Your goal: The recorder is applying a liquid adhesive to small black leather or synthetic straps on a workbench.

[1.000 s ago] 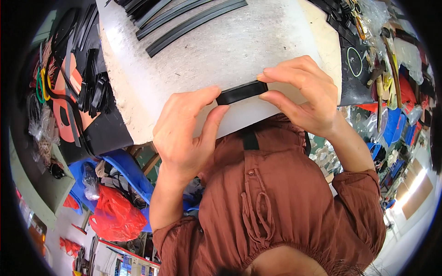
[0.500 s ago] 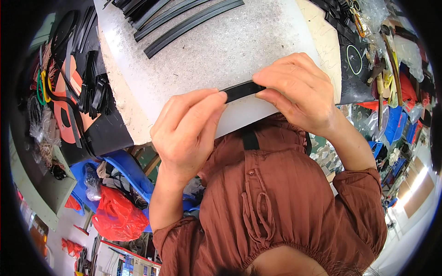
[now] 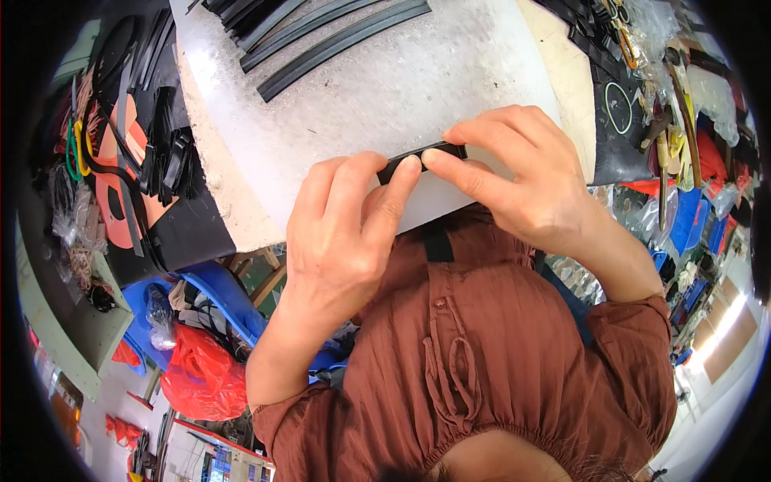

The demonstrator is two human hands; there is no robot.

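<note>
Between both hands is a short black strap piece (image 3: 453, 149), held near the front edge of a white board (image 3: 361, 104). My left hand (image 3: 341, 217) grips its left end, thumb laid along the near side. My right hand (image 3: 526, 173) pinches the right part, its thumb tip nearly meeting the left thumb and its forefinger at the far edge. The fingers cover much of the strap piece. Farther off on the board lie several long black strips (image 3: 345, 50), side by side and apart from my hands.
Left of the board, black straps (image 3: 167, 149) and a salmon-coloured sheet (image 3: 120, 201) lie on a dark surface. A pale elastic loop (image 3: 618, 108) and tools are at the right. Below left are a blue chair-like piece (image 3: 221, 297) and a red plastic bag (image 3: 205, 373).
Both thumbs have come together at the middle of the strap piece, which now shows its edge. My left hand has shifted right, and less of the strap is visible.
</note>
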